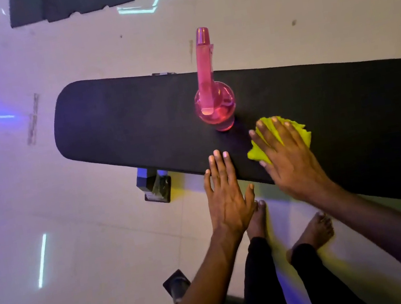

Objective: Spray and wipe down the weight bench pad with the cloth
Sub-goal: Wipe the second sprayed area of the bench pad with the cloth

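The long black bench pad (121,122) runs from the middle left to the right edge. A pink spray bottle (214,102) stands upright on it near the middle. A yellow-green cloth (293,129) lies on the pad just right of the bottle, and my right hand (289,156) presses flat on it with straight fingers. My left hand (227,195) hovers at the pad's near edge with fingers straight, its fingertips over the pad and holding nothing.
Pale tiled floor (74,224) surrounds the bench, with coloured light reflections. The bench's foot (156,185) shows under the near edge. My bare feet (311,231) stand close to the bench. Dark mats (80,0) lie at the far side.
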{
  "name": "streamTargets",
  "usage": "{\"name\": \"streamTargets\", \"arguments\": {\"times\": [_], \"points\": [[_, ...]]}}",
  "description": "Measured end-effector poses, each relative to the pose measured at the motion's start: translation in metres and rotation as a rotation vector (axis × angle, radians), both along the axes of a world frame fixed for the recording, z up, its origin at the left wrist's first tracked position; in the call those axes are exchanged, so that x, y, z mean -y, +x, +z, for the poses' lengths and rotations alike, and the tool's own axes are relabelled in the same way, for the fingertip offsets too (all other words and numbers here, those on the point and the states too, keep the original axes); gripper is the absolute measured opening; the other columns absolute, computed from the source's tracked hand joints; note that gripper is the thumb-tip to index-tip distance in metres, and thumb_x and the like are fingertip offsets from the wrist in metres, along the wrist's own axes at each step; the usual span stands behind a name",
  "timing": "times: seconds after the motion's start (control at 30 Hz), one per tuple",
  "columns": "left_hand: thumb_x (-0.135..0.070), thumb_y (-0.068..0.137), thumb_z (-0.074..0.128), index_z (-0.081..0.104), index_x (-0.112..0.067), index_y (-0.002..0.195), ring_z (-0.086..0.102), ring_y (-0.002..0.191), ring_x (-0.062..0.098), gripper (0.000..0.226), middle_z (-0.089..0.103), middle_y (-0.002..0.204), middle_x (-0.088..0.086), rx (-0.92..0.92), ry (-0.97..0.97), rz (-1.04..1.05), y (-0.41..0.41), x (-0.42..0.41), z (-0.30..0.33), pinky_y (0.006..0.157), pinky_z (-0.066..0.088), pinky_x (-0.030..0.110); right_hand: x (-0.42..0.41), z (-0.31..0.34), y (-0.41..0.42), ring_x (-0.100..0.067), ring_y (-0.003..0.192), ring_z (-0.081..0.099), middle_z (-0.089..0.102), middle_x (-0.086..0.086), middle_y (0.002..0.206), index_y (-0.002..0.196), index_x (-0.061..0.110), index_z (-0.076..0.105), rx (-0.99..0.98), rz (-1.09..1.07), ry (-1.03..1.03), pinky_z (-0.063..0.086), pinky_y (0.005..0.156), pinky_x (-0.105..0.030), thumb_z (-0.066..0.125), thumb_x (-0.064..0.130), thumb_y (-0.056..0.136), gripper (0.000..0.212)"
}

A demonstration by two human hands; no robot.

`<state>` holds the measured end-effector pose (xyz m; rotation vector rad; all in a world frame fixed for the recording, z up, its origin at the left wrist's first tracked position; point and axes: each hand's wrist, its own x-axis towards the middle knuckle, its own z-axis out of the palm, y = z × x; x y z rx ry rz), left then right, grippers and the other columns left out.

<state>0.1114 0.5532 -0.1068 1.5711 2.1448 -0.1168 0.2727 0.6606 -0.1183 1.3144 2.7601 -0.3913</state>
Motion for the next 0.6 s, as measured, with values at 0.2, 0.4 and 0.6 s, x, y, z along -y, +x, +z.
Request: {"name": "streamTargets", "arguments": {"times": [0.2,0.4,0.6], "points": [[-0.057,0.101,0.035,-0.014,-0.014,0.161,-0.025,0.156,0.023,0.089,-0.025,0.169,0.007,-0.01,-0.001,0.0,0.003,-0.002,-0.001,0.128,-0.006,0.042,-0.036,0.008,0.02,-0.045,0.16,0.015,0.018,-0.018,0.173,0.165,0.008,0.021,0.022,-0.259,0.018,0.011,0.131,-0.057,0.031,0.035,0.106,0.065],[-0.057,0.1,0.037,-0.013,-0.013,0.162,-0.023,0.156,0.024,0.091,-0.023,0.169,0.009,-0.035,0.013,0.035,0.009,-0.001,-0.006,0.127,-0.008,0.042,-0.074,0.007,-0.058,-0.042,0.161,0.007,0.012,-0.018,0.174,0.166,0.011,0.019,-0.068,-0.368,-0.002,0.006,0.132,-0.056,0.03,0.038,0.108,0.065],[-0.054,0.102,0.038,-0.014,-0.015,0.162,-0.024,0.156,0.023,0.089,-0.024,0.169,0.007,-0.001,-0.002,0.024,0.003,0.001,-0.002,0.129,-0.005,0.042,0.011,0.006,-0.009,-0.039,0.161,0.012,0.015,-0.013,0.175,0.167,0.018,0.015,0.03,0.06,-0.039,0.014,0.131,-0.054,0.039,0.04,0.102,0.073]]}}
